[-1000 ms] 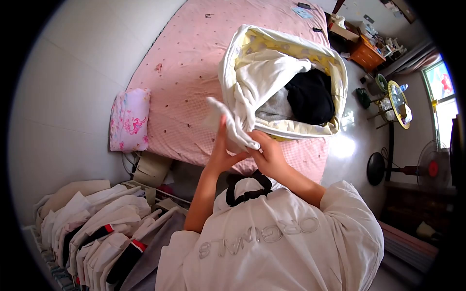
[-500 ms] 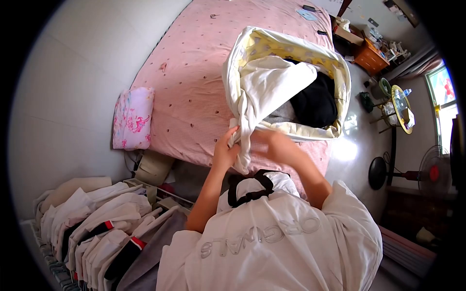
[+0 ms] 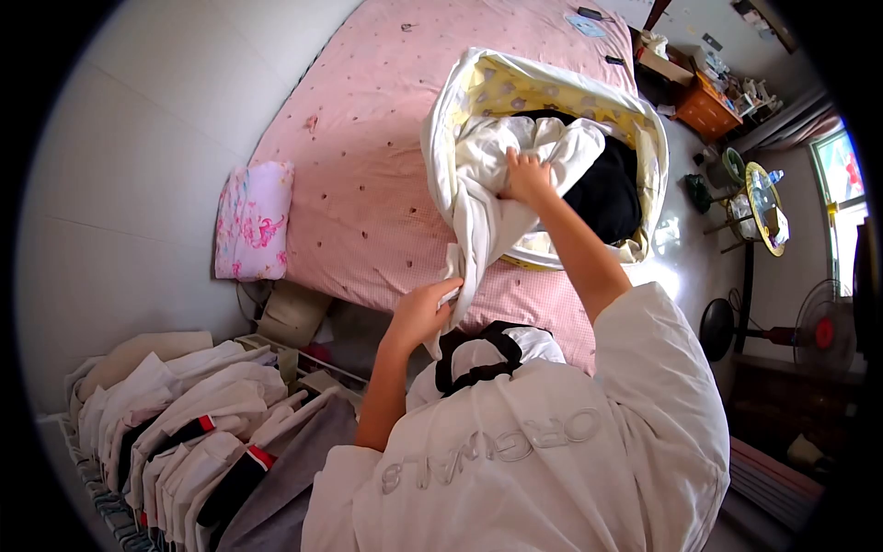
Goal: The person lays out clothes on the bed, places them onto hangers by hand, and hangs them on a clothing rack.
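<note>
Clutching one bunched end of the white garment, my left hand is closed around the cloth just outside the basket! Over to my right hand, reaching inside, fingers curled on that same garment; whether they grip it or only press, I can't tell. The garment drapes over the near rim, black clothing beside it, all on the pink-covered bed.
</note>
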{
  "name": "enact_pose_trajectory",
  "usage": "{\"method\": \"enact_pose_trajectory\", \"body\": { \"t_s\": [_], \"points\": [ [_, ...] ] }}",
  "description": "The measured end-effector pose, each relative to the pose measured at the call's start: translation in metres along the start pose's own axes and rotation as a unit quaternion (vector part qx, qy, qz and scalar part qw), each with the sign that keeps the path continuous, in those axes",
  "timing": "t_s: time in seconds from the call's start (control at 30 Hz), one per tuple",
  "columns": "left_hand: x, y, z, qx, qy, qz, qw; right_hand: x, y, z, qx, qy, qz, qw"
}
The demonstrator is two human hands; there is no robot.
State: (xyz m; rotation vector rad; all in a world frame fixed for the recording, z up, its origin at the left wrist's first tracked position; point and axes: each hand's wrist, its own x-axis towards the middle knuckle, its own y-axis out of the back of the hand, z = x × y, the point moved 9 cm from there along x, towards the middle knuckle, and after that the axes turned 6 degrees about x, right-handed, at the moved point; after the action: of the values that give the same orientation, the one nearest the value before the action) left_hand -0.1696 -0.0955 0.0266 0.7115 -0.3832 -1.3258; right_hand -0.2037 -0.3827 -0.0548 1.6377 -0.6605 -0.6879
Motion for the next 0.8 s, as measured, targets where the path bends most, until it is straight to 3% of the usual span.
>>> {"method": "enact_pose_trajectory", "body": {
  "t_s": [0.03, 0.13, 0.2, 0.27, 0.3, 0.4, 0.5, 0.57, 0.6, 0.7, 0.73, 0.8],
  "points": [
    [-0.002, -0.001, -0.006, -0.016, 0.000, 0.026, 1.000, 0.002, -0.017, 0.004, -0.040, 0.002, 0.027, 0.999],
    [-0.010, -0.001, -0.025, -0.106, 0.021, 0.104, 0.989, -0.029, 0.011, 0.003, 0.082, 0.057, 0.181, 0.978],
    [-0.020, 0.003, -0.037, -0.131, 0.038, 0.164, 0.977, -0.054, 0.051, 0.011, 0.228, -0.002, 0.235, 0.945],
    [-0.028, 0.006, -0.053, -0.182, 0.064, 0.215, 0.957, -0.074, 0.084, 0.019, 0.358, -0.037, 0.279, 0.890],
    [-0.032, 0.011, -0.061, -0.184, 0.069, 0.250, 0.948, -0.084, 0.098, 0.019, 0.406, -0.006, 0.330, 0.853],
    [-0.035, 0.029, -0.087, -0.361, 0.085, 0.370, 0.852, -0.131, 0.148, 0.001, 0.538, 0.053, 0.413, 0.733],
    [-0.025, 0.050, -0.071, -0.508, 0.040, 0.349, 0.787, -0.166, 0.166, -0.031, 0.610, 0.072, 0.408, 0.676],
    [-0.017, 0.064, -0.052, -0.583, -0.011, 0.328, 0.743, -0.184, 0.172, -0.059, 0.609, 0.107, 0.393, 0.681],
    [-0.011, 0.067, -0.043, -0.574, -0.012, 0.307, 0.759, -0.190, 0.175, -0.075, 0.606, 0.147, 0.375, 0.686],
    [-0.022, 0.077, -0.025, -0.633, -0.067, 0.281, 0.718, -0.206, 0.165, -0.124, 0.585, 0.248, 0.298, 0.713],
    [-0.030, 0.079, -0.026, -0.619, -0.033, 0.303, 0.724, -0.213, 0.169, -0.138, 0.555, 0.299, 0.302, 0.716],
    [-0.042, 0.081, -0.030, -0.651, -0.053, 0.292, 0.699, -0.224, 0.179, -0.164, 0.529, 0.383, 0.287, 0.701]
  ]
}}
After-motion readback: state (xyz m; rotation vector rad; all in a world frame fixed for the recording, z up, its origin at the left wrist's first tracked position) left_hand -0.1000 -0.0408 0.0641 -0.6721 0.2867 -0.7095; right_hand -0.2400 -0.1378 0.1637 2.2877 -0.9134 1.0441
